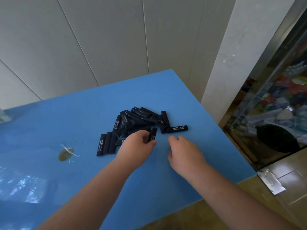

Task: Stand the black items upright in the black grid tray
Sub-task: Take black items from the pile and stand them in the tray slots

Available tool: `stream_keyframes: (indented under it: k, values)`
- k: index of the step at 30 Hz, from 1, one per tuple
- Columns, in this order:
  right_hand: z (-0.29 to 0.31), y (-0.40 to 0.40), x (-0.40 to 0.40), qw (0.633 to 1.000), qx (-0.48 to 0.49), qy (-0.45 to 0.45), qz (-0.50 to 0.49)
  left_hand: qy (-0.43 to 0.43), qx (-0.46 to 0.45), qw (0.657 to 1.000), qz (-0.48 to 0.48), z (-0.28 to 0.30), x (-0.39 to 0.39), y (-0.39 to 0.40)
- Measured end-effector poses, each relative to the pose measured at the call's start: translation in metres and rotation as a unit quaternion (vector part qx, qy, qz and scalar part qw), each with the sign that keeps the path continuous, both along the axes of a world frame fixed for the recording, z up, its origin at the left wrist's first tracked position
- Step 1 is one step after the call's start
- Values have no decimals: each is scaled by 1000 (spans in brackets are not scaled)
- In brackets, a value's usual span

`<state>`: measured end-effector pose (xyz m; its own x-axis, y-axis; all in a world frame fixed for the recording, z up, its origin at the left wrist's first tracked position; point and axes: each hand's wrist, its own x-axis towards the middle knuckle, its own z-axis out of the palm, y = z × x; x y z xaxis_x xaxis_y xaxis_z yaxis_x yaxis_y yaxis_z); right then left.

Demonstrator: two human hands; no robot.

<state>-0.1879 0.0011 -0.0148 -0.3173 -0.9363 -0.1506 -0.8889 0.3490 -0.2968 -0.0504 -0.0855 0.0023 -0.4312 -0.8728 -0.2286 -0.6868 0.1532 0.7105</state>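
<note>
Here I see a loose pile of black items (139,120) lying flat near the far right part of the blue tabletop (83,117). They are slim, matte black sticks with rounded ends, each printed along one side with small white characters I can't read from this view. Three lie side by side at the pile's left edge, and one lies apart at the right, almost touching the heap. My left hand (137,145) has its fingers curled round one stick (152,135), holding it roughly upright just in front of the pile. My right hand (184,150) hangs just beside it with fingers loosely bent, seemingly holding nothing, though its fingertips are hidden from me.
</note>
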Motion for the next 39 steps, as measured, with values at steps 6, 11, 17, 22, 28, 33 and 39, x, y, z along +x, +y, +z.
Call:
stream_keyframes:
  k: [6, 11, 17, 22, 28, 33, 39]
  values:
    - [-6, 13, -27, 975, -49, -180, -122, 96, 79, 991, 40, 7, -2, 10]
    - [-3, 27, -35, 857, -129, -441, -234, 149, 120, 981, 43, 6, -10, 24]
    - [2, 41, -39, 811, -140, -524, -219, 184, 155, 969, 52, 4, -11, 43]
    - [3, 38, -27, 803, -122, -558, -173, 204, 156, 962, 91, 7, 10, 52]
    - [12, 25, 19, 807, -92, -575, -99, 225, 139, 951, 163, 9, 59, 61]
    - [20, 11, 72, 818, -74, -568, -49, 253, 122, 933, 224, 10, 115, 69]
    - [30, 5, 160, 827, -42, -560, 1, 278, 102, 908, 295, 13, 208, 91]
